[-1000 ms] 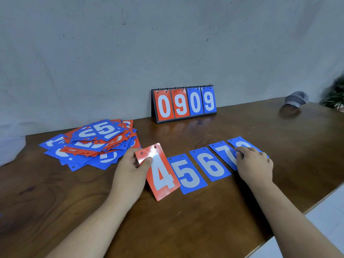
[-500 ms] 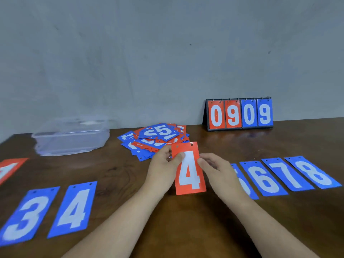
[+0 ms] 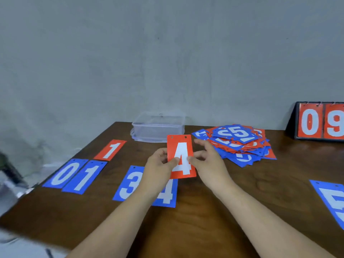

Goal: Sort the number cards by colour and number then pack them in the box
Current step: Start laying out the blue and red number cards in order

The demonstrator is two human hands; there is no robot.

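Ref. landmark: clear box [image 3: 158, 127], standing at the far edge of the wood table [image 3: 204, 226], next to the grey wall.

1. Red 4 card [image 3: 179, 146]: held upright off the table, just in front of the box toward its R end. Digit faces the person; 2 punch holes along the top edge.
2. L hand [image 3: 158, 162]: pinches the card's L edge approx. mid-height. Thumb pressed on the front face, fingers curled behind.
3. R hand [image 3: 208, 161]: thumb tip meets the card's R edge. Other fingers spread apart, loosely bent, not closed on the card.
4. Card pile [image 3: 240, 142]: mixed red/blue, unsorted, on the table R of the box; a blue 5 on top.
5. Red 1 card [image 3: 110, 149]: flat, front-L of the box.
6. Blue row, flat, further in front of the box: blue 0 card [image 3: 64, 174] and blue 1 card [image 3: 85, 176] touching side by side, front-L. Blue 3 card [image 3: 129, 183] and blue 4 card [image 3: 167, 194] lie straight in front, both partly hidden by the L forearm.
7. Blue 5 card [image 3: 333, 200]: far R of the box, cut by the frame edge.
8. Flip scoreboard [image 3: 320, 121]: well R of the box, beyond the pile; red 0 and 9 visible.
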